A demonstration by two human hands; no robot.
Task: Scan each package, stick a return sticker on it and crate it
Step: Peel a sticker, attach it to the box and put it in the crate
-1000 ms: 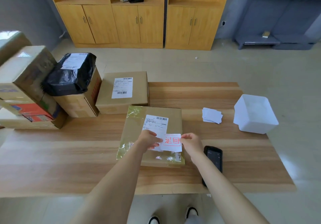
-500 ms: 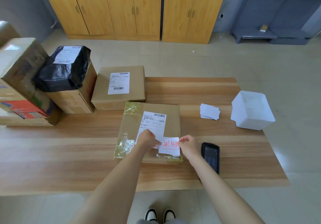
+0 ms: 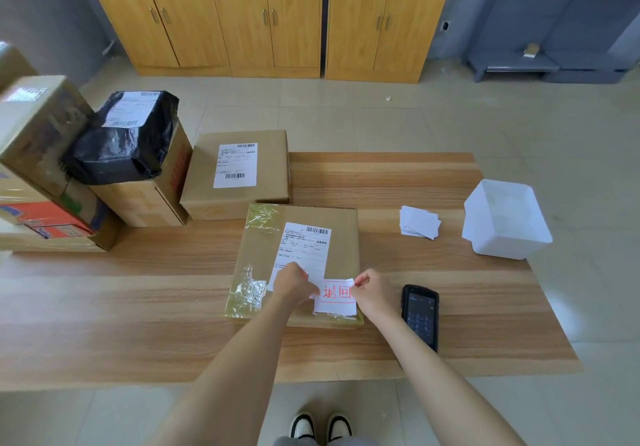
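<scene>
A flat cardboard package [image 3: 343, 238] with a white shipping label [image 3: 304, 248] lies on the wooden table [image 3: 138, 307] in front of me. A white return sticker [image 3: 336, 298] with red characters sits over its near right corner. My left hand [image 3: 294, 283] pinches the sticker's left edge and my right hand [image 3: 372, 290] pinches its right top corner. The black handheld scanner [image 3: 419, 314] lies on the table just right of my right hand.
A second labelled box [image 3: 239, 175] stands behind the package. Left of it are stacked cartons [image 3: 41, 155] and a black poly bag [image 3: 128, 137] on a box. A pile of white stickers [image 3: 419, 226] and a white plastic bin [image 3: 505, 224] sit at the right.
Both hands with the sticker have dropped lower onto the package's near right corner. The camera view has tilted down a little.
</scene>
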